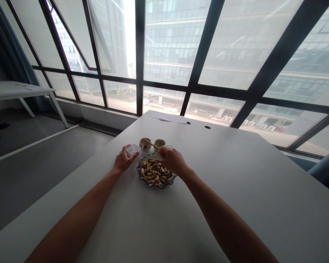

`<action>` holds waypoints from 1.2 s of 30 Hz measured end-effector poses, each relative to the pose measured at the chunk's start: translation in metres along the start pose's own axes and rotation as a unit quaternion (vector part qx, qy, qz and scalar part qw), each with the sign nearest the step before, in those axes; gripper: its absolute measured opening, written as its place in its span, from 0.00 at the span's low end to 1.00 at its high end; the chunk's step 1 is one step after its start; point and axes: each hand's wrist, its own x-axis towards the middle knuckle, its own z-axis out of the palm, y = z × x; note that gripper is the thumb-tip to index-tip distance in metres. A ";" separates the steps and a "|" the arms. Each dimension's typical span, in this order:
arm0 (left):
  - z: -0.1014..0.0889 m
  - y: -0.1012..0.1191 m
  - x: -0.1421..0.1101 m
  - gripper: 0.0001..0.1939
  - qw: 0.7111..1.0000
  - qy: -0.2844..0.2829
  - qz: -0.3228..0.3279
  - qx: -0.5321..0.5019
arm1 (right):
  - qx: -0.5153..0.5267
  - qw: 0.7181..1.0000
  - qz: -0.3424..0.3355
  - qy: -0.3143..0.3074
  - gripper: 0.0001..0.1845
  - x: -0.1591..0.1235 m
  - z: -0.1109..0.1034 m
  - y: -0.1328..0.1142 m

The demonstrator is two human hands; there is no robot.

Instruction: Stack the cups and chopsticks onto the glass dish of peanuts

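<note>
My left hand (123,159) is closed around the side of a small clear plastic container (133,149), thumb in front and fingers behind. In my right hand (170,160) is a thin wooden stick (152,144), possibly chopsticks. Its far end reaches over the left of two small greenish cups, the one with dark characters (145,145). The other greenish cup (159,143) stands just to its right. Below my hands sits a scalloped glass bowl (140,174), filled with peanuts and other nuts or seeds (155,173). My right hand hides the bowl's upper right part.
Another clear container (169,146) shows partly behind my right hand. Everything stands on a white table (222,175). Papers (168,117) and two dark round holes (207,127) are near its far edge, before large windows. A second white table (16,89) is at the left.
</note>
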 end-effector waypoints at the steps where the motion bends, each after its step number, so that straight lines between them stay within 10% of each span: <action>1: 0.000 0.000 0.000 0.37 1.000 -0.002 -0.001 0.001 | 0.027 0.999 0.008 -0.023 0.17 -0.002 -0.002 -0.003; 8: -0.002 0.002 -0.002 0.37 1.000 -0.007 0.004 0.004 | 0.093 0.979 0.076 -0.162 0.36 -0.002 0.025 -0.026; 16: 0.000 0.001 -0.001 0.36 1.000 0.004 0.010 0.000 | 0.107 0.984 0.114 -0.090 0.12 0.012 0.021 -0.011; 24: -0.001 -0.001 0.000 0.40 1.000 0.001 0.013 -0.007 | 0.166 0.968 0.190 -0.011 0.16 -0.007 0.013 0.052; 36: 0.007 -0.016 0.003 0.42 0.997 0.047 0.010 -0.065 | 0.241 0.925 0.288 0.054 0.26 -0.042 0.062 0.129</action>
